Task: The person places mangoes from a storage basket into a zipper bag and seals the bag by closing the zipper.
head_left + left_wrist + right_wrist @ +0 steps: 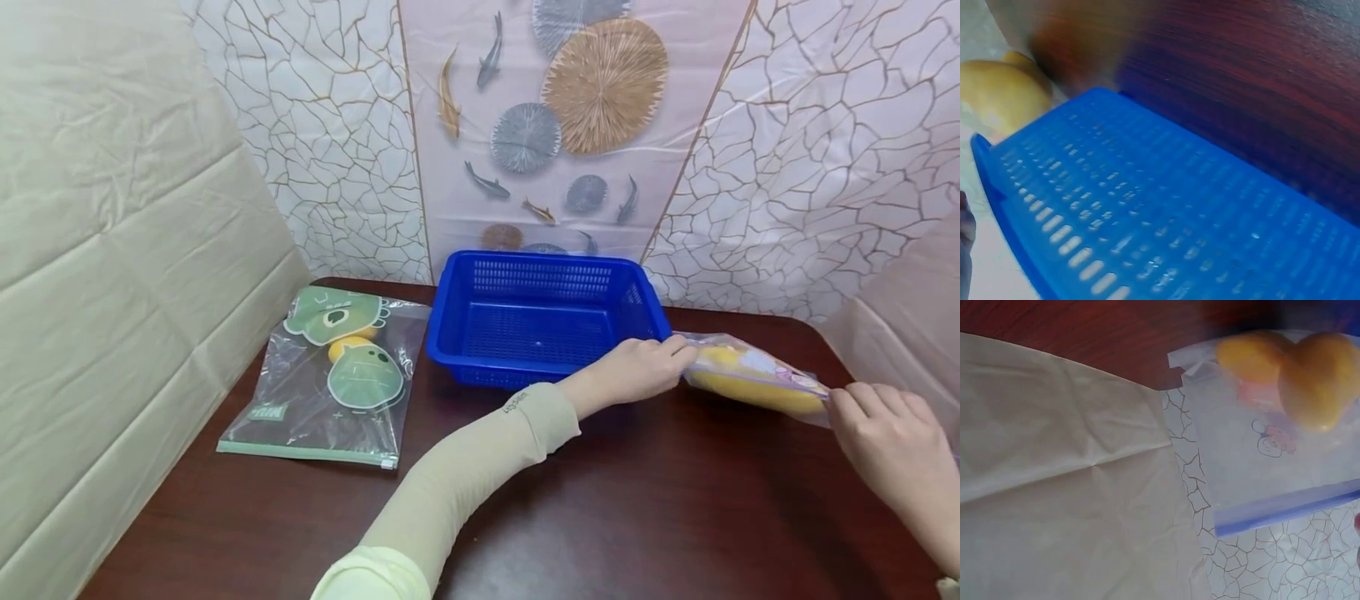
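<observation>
Both hands hold a clear zip bag (750, 367) by its opposite ends, to the right of the blue basket. My left hand (648, 367) pinches the end by the basket's front right corner. At the other end, my right hand (892, 433) grips the bag's edge. Inside the bag lie rounded yellow fruits (1319, 381), seen through the plastic in the right wrist view. A blue strip (1285, 509) runs along the bag's edge, and a small cartoon print shows on its side. Only bits of fingers show at the edges of both wrist views.
The blue plastic basket (540, 367) stands at the back middle of the dark wooden table (637, 517). Left of it lies another clear zip bag (315, 417), with green cartoon prints and something yellow inside. Cloth-covered walls (135, 208) enclose the table's back and sides.
</observation>
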Demonstrator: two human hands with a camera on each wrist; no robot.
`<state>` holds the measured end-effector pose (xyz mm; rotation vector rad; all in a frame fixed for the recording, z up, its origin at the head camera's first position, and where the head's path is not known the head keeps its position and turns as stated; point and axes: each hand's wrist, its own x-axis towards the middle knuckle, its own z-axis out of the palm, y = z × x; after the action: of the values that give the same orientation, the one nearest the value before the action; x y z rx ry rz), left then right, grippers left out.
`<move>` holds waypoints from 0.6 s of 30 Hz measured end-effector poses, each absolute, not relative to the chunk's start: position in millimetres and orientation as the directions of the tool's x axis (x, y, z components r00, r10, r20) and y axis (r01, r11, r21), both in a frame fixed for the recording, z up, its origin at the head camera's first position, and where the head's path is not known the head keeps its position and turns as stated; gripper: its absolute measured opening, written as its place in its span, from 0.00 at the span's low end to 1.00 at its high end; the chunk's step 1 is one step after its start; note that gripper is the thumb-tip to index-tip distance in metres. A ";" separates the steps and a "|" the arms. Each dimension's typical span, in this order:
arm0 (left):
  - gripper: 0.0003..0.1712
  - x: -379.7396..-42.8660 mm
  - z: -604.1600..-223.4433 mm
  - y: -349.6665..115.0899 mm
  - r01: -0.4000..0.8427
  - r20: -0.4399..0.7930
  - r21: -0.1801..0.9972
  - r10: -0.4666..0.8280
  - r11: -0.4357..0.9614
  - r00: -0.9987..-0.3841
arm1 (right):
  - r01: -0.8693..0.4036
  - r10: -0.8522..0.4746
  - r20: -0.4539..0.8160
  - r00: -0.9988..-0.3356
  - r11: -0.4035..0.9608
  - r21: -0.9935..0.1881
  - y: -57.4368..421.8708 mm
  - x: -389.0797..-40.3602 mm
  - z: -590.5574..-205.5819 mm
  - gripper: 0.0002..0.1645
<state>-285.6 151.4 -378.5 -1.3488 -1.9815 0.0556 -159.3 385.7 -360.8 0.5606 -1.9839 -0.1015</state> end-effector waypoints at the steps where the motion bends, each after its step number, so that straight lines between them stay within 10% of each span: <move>1: 0.11 -283.8 -377.0 153.7 0.798 0.536 -0.402 0.822 0.449 -0.192 | -0.344 -0.427 0.825 -0.371 0.888 0.306 385.7 -159.3 -359.7 0.24; 11: 0.21 -275.2 -349.8 180.7 0.725 0.506 -0.529 0.850 0.442 -0.149 | -0.401 -0.456 0.810 -0.370 0.864 0.303 385.3 -165.1 -352.9 0.26; 18: 0.21 -281.6 -336.0 177.1 0.759 0.390 -0.484 0.884 0.436 -0.259 | -0.472 -0.414 0.849 -0.329 0.851 0.232 440.4 -178.6 -376.5 0.31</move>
<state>-281.6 177.1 -336.0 -1.3750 -2.0758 0.2627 -178.6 440.4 -376.5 0.6541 -1.9603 0.0681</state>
